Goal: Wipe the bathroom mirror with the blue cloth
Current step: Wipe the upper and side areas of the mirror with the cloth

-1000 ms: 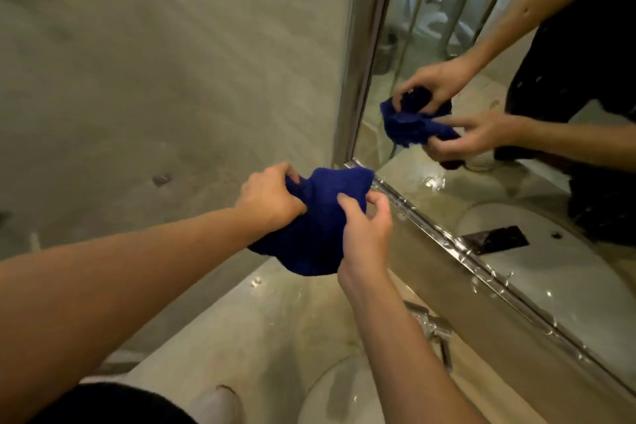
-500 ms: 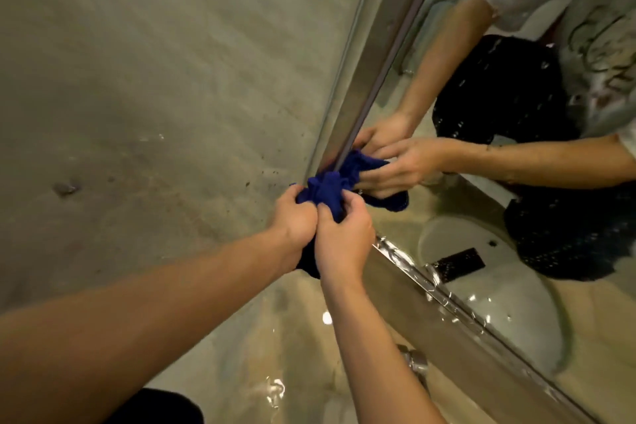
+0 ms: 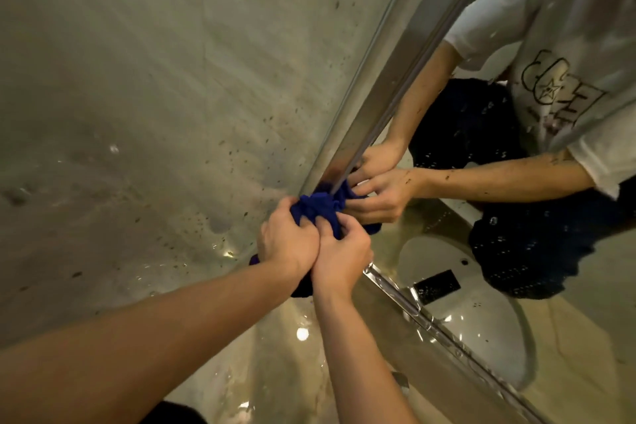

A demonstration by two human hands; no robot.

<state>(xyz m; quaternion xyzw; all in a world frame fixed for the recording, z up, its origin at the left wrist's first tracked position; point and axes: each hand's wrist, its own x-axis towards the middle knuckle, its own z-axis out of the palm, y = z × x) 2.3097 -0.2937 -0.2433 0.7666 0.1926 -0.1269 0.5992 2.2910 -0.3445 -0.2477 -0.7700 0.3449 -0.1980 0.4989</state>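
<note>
A bunched blue cloth [image 3: 318, 206] is pushed into the lower left corner of the mirror frame [image 3: 389, 79]. My left hand [image 3: 285, 244] grips the cloth from the left, and my right hand [image 3: 340, 255] grips it from the right, fingers curled into the fabric. Both hands touch each other. The mirror [image 3: 516, 182] fills the right side and reflects the hands, the cloth and a person in a white shirt. Part of the cloth hangs below my hands, mostly hidden.
A speckled grey wall [image 3: 155, 96] takes up the left. Below lies a wet stone counter [image 3: 275, 365] with a tap [image 3: 401, 380] near the bottom. The mirror's lower metal edge [image 3: 430, 323] runs diagonally; a white basin shows in the reflection.
My hands came together and carried the cloth forward from above the counter into the mirror's lower left corner. The cloth is bunched tighter. The view moved closer and tilted up.
</note>
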